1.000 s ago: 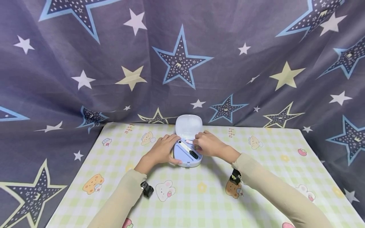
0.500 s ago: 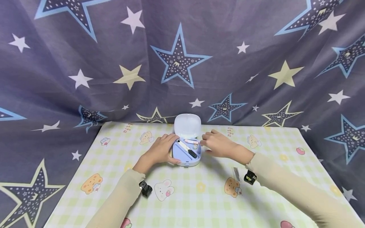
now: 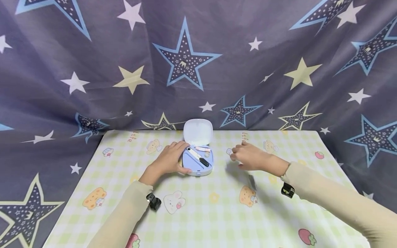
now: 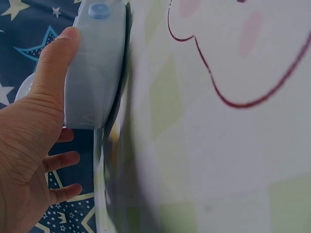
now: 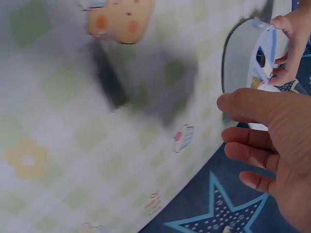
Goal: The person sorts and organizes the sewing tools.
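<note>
My left hand (image 3: 169, 159) grips the left side of a light-blue case (image 3: 198, 173), thumb at its front corner and fingers toward the back. The white lid (image 3: 197, 132) stands raised behind it. Inside lie a slim white tool with a black end (image 3: 204, 162), a small pink-and-white stick (image 3: 203, 149) and a small round pale piece (image 3: 207, 155). My right hand (image 3: 250, 156) hovers over the table right of the case, fingers loosely bent. In the right wrist view nothing shows between the thumb (image 5: 243, 103) and fingers.
A narrow dark-grey strip (image 3: 252, 182) lies on the table in front of my right hand, beside a printed bear. The table bears a green-checked cloth (image 3: 198, 220) with cartoon prints. A star-patterned curtain (image 3: 217, 86) hangs behind its far edge.
My right hand has drawn back from inside the case and moved right, uncovering the case's contents and the dark strip. The left hand keeps its hold. The head view has shifted slightly.
</note>
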Available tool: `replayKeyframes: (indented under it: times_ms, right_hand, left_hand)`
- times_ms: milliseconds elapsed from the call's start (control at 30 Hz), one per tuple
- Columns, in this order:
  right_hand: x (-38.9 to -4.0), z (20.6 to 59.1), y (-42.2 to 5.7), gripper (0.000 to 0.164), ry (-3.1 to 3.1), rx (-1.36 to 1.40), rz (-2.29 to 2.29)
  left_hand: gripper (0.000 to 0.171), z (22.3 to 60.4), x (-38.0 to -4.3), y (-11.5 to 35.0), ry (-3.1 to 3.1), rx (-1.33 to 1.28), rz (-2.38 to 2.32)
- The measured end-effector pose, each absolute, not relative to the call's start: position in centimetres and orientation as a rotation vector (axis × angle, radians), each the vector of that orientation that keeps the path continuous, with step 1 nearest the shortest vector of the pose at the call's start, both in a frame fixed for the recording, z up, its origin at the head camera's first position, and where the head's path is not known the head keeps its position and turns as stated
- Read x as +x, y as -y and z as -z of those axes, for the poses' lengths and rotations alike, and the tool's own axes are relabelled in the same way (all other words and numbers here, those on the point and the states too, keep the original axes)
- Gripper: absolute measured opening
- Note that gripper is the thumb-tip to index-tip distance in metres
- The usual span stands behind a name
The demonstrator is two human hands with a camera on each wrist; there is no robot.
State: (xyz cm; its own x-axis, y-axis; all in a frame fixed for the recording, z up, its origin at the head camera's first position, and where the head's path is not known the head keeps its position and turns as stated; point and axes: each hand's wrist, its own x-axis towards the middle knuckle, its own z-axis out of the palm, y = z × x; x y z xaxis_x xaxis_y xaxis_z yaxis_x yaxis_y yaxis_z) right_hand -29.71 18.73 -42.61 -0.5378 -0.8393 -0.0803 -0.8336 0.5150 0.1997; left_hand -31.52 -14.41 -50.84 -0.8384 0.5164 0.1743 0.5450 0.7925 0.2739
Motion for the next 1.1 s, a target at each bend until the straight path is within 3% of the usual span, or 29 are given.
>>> replayKeyframes:
  times_ms: [500,1100]
  right_hand:
    - [-27.7,44.6,-21.8,0.019,2.900,1.285,0.320]
    - [-25.2,47.8,-22.9,0.041,3.000,0.949,0.321]
  left_hand:
    - [0.111,50.8,-31.7,14.7,2.923,-0.832,0.463]
    - [0.112,51.1,-31.9,14.5,2.902,-0.857,0.451]
